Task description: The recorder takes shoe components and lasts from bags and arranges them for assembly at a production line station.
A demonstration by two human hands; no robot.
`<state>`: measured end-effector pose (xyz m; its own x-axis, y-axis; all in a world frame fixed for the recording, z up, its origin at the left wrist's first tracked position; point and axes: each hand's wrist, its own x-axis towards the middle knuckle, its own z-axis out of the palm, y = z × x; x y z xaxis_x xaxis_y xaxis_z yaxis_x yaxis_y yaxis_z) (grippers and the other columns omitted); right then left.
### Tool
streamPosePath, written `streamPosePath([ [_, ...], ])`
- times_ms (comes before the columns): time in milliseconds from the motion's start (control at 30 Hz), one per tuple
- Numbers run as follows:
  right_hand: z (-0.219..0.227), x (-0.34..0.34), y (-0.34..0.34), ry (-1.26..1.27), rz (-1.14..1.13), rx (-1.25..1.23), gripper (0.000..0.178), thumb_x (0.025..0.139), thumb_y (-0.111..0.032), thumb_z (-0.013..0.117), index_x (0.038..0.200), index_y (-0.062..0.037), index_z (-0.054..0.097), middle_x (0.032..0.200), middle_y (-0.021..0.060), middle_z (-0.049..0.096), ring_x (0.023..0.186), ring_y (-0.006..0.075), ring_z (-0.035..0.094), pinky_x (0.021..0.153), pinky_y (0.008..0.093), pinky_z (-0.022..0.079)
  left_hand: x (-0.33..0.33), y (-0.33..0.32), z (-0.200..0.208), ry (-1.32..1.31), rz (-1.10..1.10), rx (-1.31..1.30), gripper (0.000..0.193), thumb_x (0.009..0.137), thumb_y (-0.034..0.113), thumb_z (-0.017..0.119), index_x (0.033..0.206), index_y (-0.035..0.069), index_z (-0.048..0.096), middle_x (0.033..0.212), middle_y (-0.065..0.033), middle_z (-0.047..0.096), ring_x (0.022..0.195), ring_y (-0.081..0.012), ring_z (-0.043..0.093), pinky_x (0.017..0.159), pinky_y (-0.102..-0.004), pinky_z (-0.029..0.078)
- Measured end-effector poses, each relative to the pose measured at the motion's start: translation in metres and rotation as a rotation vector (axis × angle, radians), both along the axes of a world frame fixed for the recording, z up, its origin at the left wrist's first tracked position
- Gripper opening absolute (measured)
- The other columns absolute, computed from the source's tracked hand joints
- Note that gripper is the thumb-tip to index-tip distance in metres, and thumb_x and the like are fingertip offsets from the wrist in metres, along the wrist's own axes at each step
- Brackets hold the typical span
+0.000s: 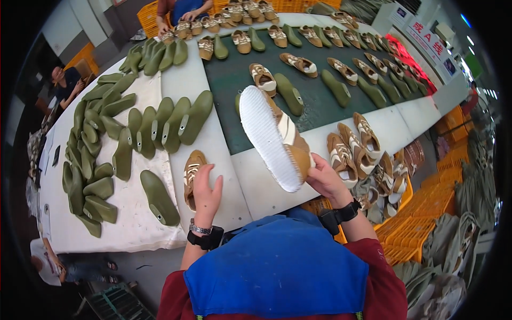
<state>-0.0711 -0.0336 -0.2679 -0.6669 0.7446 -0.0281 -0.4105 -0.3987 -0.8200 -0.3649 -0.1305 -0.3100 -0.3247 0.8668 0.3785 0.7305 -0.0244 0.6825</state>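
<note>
My right hand grips a brown and white sneaker by its heel end, raised above the table. Its white ribbed sole faces left and toward me. My left hand is open, thumb and fingers apart, beside a brown sneaker on the white tabletop. The hand covers part of that shoe, and I cannot tell whether they touch. To the left of it lies a single green shoe last. Three more sneakers stand near the table edge beyond my right hand.
Many green lasts are heaped on the pale cloth at left. A dark green belt carries rows of sneakers and lasts. Yellow crates stand at lower right, one holding sneakers. Another person's hands are among shoes at the far end.
</note>
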Motion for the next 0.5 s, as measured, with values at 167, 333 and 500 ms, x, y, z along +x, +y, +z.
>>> streamPosePath([
  [167,0.010,-0.012,-0.023,-0.844,-0.279,0.737,0.029,0.073,-0.016,0.069,0.097,-0.0060,0.056,0.088,0.0051,0.062,0.080,0.0160,0.059,0.075,0.0280,0.045,0.042,0.021,0.018,-0.284,-0.368,-0.121,0.037,0.080,0.015,0.060,0.113,0.002,0.051,0.110,-0.0133,0.056,0.103,-0.0246,0.053,0.086,-0.0325,0.041],
  [333,-0.068,0.022,-0.023,-1.675,-0.425,1.027,0.026,0.066,-0.023,0.069,0.087,-0.0109,0.061,0.082,0.0075,0.059,0.081,0.0284,0.055,0.068,0.0393,0.044,0.056,0.022,-0.002,-0.086,-0.535,-0.193,0.031,0.079,0.015,0.060,0.107,0.001,0.056,0.097,-0.0146,0.062,0.092,-0.0255,0.059,0.080,-0.0318,0.045],
  [500,-0.085,0.060,-0.036,-1.637,-0.645,0.881,0.022,0.072,-0.015,0.061,0.093,-0.0101,0.060,0.091,0.0093,0.058,0.088,0.0307,0.055,0.072,0.0422,0.045,0.068,0.022,-0.015,-0.122,-0.634,-0.399,0.031,0.078,0.014,0.061,0.106,0.002,0.056,0.093,-0.0148,0.063,0.087,-0.0278,0.060,0.076,-0.0344,0.046],
])
